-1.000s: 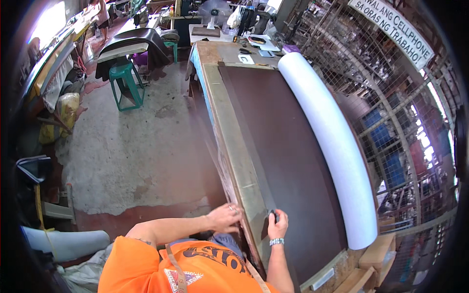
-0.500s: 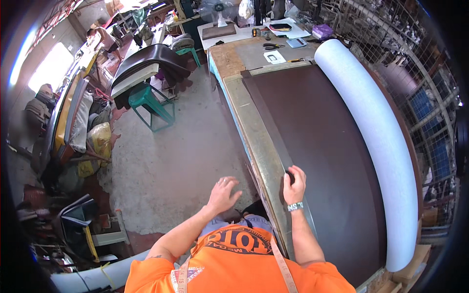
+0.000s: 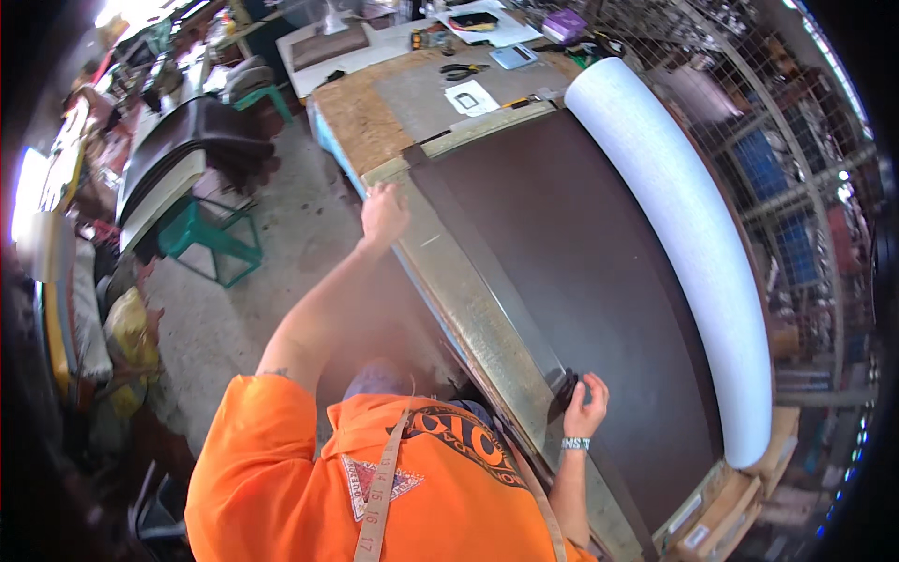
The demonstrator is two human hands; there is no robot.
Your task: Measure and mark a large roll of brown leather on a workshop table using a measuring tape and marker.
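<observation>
A dark brown sheet lies over the table, its left margin bordered by a long narrow dark strip running away from me. My left hand reaches over the pale table border near the sheet's far left corner. Its fingers extend forward and nothing shows in them. Beside the strip, nearer my body, my right hand has its thumb and fingers curved by a small black object, which it seems to hold. The object's kind cannot be made out.
A thick pale roll lies along the sheet's right side. Pliers, a white card and a light blue device rest at the table's far end. Left across the floor stands a green stool; wire mesh rises at right.
My left hand has moved forward from in front of my body to the table's far left border. My right hand and the black object have shifted nearer along the strip. The view has turned.
</observation>
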